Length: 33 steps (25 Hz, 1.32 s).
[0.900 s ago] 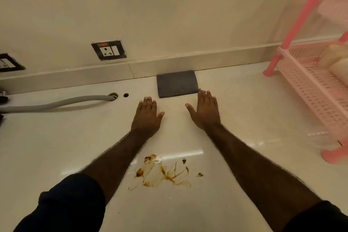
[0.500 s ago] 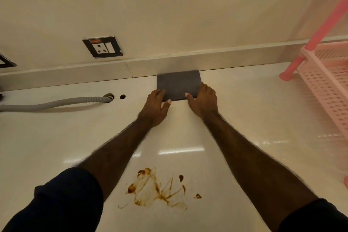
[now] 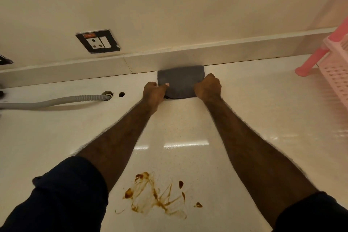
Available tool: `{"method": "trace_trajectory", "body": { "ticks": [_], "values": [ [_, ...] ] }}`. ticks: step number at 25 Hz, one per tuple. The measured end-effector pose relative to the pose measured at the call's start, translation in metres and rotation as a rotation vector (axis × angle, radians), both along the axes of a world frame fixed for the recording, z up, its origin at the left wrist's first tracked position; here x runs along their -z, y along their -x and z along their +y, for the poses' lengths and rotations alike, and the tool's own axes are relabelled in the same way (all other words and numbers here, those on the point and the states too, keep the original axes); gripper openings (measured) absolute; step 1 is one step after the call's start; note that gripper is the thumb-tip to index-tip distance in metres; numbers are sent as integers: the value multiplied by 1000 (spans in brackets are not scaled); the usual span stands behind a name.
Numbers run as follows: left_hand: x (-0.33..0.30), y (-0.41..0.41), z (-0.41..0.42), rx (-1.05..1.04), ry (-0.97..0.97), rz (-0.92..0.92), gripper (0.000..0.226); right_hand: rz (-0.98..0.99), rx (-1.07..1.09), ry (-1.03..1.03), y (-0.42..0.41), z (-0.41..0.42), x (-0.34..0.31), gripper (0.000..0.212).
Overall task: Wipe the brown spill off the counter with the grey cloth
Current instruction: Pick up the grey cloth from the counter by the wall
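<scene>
The folded grey cloth point(image 3: 181, 80) lies at the back of the white counter point(image 3: 254, 118), against the low backsplash. My left hand point(image 3: 153, 94) grips its left edge, thumb on top and fingers curled under. My right hand point(image 3: 208, 87) is closed on its right edge. The cloth's near edge is lifted a little off the counter. The brown spill point(image 3: 154, 197) is smeared on the counter close to me, between my forearms, with a few separate drops to its right.
A grey corrugated hose point(image 3: 56, 100) runs from the left into a hole in the counter, with a second small hole point(image 3: 121, 94) beside it. A wall socket point(image 3: 98, 43) sits above. A pink plastic rack point(image 3: 333, 66) stands at the right edge.
Both hands moved forward from flat on the counter to the cloth and closed on its two side edges. The cloth's near edge has come up slightly.
</scene>
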<state>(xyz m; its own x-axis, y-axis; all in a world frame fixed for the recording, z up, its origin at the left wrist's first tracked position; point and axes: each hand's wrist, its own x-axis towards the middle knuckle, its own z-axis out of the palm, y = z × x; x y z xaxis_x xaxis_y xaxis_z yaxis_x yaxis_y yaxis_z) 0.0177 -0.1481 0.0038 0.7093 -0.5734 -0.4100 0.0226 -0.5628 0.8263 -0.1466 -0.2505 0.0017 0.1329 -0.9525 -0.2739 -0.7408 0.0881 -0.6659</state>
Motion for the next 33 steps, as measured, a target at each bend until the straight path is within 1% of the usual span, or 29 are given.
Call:
{"method": "trace_trajectory", "body": {
  "ticks": [2, 3, 6, 7, 9, 11, 13, 16, 17, 19, 21, 24, 26, 31, 33],
  "values": [
    [-3, 5, -6, -14, 26, 41, 30, -45, 26, -74, 0, -6, -2, 48],
    [-7, 8, -8, -39, 19, 80, 24, -77, 39, -109, 1, -7, -3, 50],
    [-17, 15, -7, -56, -13, 130, 18, -175, 79, -210, 9, -6, -8, 53],
    [-20, 18, -2, -41, -3, 149, 15, -205, 87, -230, 15, -2, -9, 50],
    [-26, 28, 14, -8, 71, 254, 10, -273, 78, -215, 31, 10, -10, 39],
    [-30, 41, 36, 55, 147, 340, 16, -352, 75, -174, 52, 30, -12, 22],
    [-31, 57, 61, 113, 178, 374, 18, -415, 87, -161, 75, 56, -15, 10],
    [-29, 84, 102, 165, 177, 437, 24, -499, 119, -196, 112, 95, -16, 4],
    [-29, 92, 116, 183, 165, 441, 28, -506, 139, -212, 124, 106, -17, 8],
    [-32, 111, 141, 218, 153, 453, 31, -516, 191, -239, 148, 127, -17, 24],
    [-37, 131, 167, 226, 159, 490, 30, -533, 231, -240, 171, 147, -20, 29],
    [-44, 162, 202, 280, 194, 560, 21, -553, 256, -226, 198, 173, -28, 26],
    [-47, 179, 226, 339, 201, 576, 20, -541, 243, -210, 216, 194, -33, 26],
    [-49, 216, 283, 613, 174, 601, 36, -421, 188, -146, 261, 244, -45, 25],
    [-44, 226, 307, 719, 131, 571, 39, -341, 142, -134, 278, 262, -45, 24]
  ]
}}
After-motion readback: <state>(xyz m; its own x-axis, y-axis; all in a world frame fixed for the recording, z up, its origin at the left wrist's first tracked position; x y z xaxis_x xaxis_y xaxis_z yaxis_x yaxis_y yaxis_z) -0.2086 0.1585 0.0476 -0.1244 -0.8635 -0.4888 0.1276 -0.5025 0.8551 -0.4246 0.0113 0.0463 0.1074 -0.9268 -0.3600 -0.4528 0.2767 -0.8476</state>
